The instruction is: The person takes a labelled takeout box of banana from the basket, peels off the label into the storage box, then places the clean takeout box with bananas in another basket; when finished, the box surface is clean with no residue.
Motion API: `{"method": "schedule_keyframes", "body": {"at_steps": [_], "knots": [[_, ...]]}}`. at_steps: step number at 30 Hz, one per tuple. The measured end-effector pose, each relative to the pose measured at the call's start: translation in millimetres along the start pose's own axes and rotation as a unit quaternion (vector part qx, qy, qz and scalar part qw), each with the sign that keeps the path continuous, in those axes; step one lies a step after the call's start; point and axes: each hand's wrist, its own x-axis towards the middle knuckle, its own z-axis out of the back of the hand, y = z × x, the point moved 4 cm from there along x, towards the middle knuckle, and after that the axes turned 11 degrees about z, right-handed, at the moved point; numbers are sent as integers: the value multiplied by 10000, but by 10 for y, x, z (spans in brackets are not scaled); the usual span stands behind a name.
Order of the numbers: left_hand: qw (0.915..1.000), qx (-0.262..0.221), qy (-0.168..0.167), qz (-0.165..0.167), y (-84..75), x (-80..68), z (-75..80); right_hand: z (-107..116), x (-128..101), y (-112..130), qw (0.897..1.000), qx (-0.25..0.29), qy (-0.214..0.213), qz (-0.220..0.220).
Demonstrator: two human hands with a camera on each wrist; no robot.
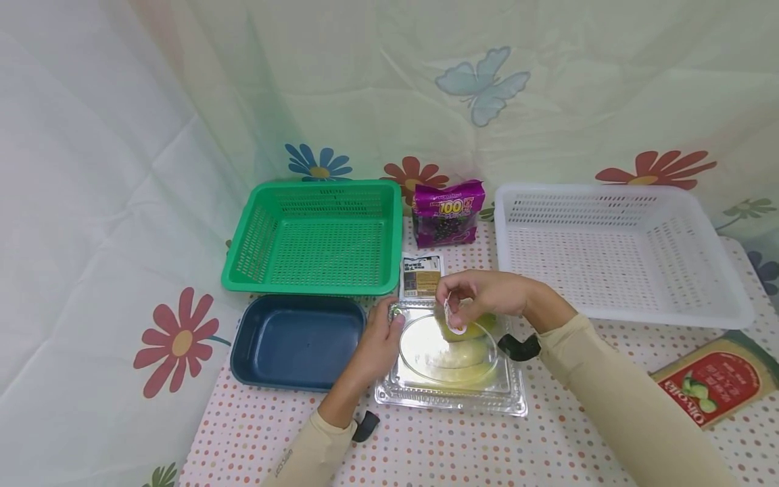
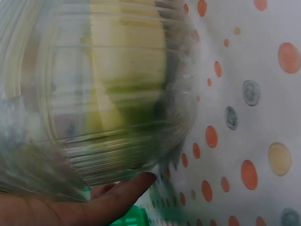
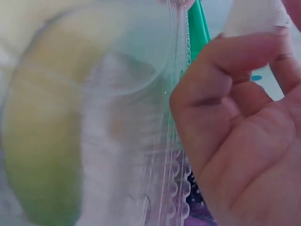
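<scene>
Clear box: the box (image 1: 450, 404) sat on the dotted table (image 1: 420, 450), yellow-green fruit (image 1: 468, 355) inside.
Left hand: the left hand (image 1: 376, 343), partly closed, held the box's far left corner.
Label: the right hand (image 1: 489, 294), fingers curled, pinched a small white label (image 1: 448, 314) over the lid.
Behind: a flat packet (image 1: 421, 279) and purple bag (image 1: 448, 213) stood beyond.
Sides: a blue tub (image 1: 298, 345) lay left, a white basket (image 1: 621, 314) right.

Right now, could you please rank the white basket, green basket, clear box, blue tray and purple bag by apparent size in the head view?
1. White basket
2. Green basket
3. Clear box and blue tray, too alike to rank
4. Purple bag
</scene>
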Motion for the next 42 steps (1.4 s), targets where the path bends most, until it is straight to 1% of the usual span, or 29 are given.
{"method": "schedule_keyframes", "body": {"at_steps": [4, 9, 12, 20, 27, 35, 37, 39, 42], "knots": [[10000, -77, 14, -3, -25, -3, 13, -37, -24, 33, 9993, 344, -93, 93], [9999, -99, 30, 41, -36, -11, 27, -85, -44, 69, 9987, 392, -292, -113], [10000, -75, 27, 50, -40, -19, 35, -112, -46, 95, 9982, 414, -413, -148], [9999, -31, 50, 90, -57, -28, 34, -162, -34, 190, 9981, 337, -489, 150], [10000, 34, 5, 55, -71, -18, 41, -158, -7, 248, 9978, 41, -665, 34], [9999, -7, -102, 80, -78, -20, 68, -153, 38, 322, 9966, -348, -741, 39], [9999, -32, -98, 124, -74, -22, 74, -160, 52, 344, 9968, -336, -721, 41], [9996, -81, -97, 237, -70, -30, 82, -167, 68, 367, 9970, -303, -716, 68], [9992, -107, -115, 364, -74, -52, 101, -186, 106, 404, 9971, -46, -744, 123]]}}
